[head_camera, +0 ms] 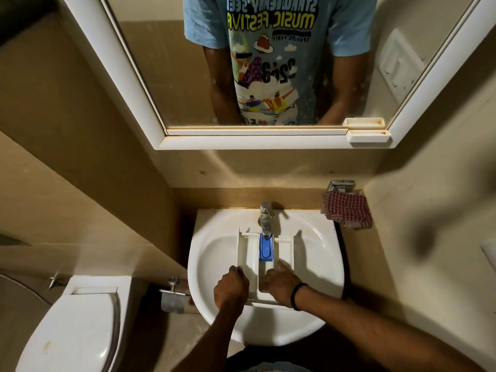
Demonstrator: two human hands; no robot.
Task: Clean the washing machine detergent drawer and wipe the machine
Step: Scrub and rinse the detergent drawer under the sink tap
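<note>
The white detergent drawer (251, 251) lies in the white sink basin (212, 253), its far end under the chrome tap (265, 216). A blue insert (265, 250) sits in its middle compartment. My left hand (232, 287) grips the drawer's near left edge, fingers curled over the wall. My right hand (280, 281), with a black band on the wrist, lies on the near right part of the drawer, fingers bent down into a compartment and thumb along its right wall. No washing machine is in view.
A red-and-white checked cloth (346, 209) hangs on a holder right of the sink. A white toilet (77, 323) stands at lower left, with a toilet roll holder (173, 296) beside the basin. A white-framed mirror (268, 76) hangs above.
</note>
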